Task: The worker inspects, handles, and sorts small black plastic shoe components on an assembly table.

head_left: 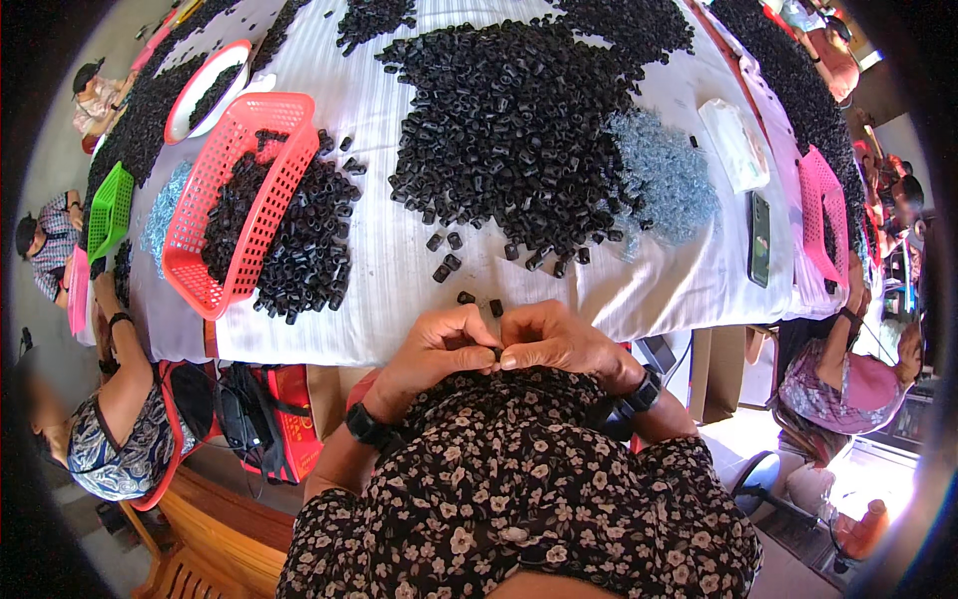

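At the table's near edge my left hand (436,347) and my right hand (561,339) meet, thumbs and fingers pinched together. Between their fingertips is a small black plastic piece (497,353), mostly hidden by the thumbs. Just beyond the fingers, two similar black pieces lie at the cloth's edge: one black cap-like piece (466,298) near my left index finger, and another black piece (496,307) close to my right fingers. Farther out spreads a large heap of black pieces (499,120), with a pile of clear bluish small parts (664,180) against its right side.
A pink-red perforated basket (239,200) stands tilted at left, with black pieces in and beside it. A phone (759,240) and a white packet (736,145) lie at right. Other people sit on both sides, near a green basket (110,212) and a pink basket (820,215).
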A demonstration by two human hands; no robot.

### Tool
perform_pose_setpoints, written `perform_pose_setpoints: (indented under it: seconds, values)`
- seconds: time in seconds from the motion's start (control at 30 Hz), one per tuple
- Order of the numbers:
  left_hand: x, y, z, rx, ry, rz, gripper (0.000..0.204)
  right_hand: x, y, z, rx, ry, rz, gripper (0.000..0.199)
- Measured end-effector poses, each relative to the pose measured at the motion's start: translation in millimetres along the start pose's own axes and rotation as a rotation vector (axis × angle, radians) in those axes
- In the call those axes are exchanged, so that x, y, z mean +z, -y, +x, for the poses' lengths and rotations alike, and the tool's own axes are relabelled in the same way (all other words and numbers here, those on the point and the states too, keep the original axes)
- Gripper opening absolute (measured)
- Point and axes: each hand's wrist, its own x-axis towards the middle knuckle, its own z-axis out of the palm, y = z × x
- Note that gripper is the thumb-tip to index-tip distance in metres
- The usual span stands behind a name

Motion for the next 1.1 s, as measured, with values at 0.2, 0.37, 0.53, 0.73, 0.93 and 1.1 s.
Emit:
perform_pose_setpoints:
  seconds: [0.2,0.37,0.53,0.73,0.93,1.1]
  values:
    - [-6,5,0,0.023,-0.074,-0.081,0.008,-18,-3,7,-0.375,-0.633,-0.879,0.009]
    - [-3,6,2,-0.012,-0.093,-0.070,0.008,-14,-3,23,-0.547,-0.644,-1.137,0.013]
    - [-12,17,-3,0.021,-0.129,-0.096,0.009,-35,5,11,-0.445,-0.768,-0.916,0.017]
    - [-15,19,-4,0.011,-0.137,-0.122,0.012,-30,0,13,-0.456,-0.712,-1.027,0.021]
    - [-19,23,-6,0.045,-0.139,-0.152,0.009,-18,-1,34,-0.501,-0.637,-1.178,0.024]
    - [-19,22,-9,0.032,-0.164,-0.177,0.011,-30,6,28,-0.467,-0.719,-1.120,0.022]
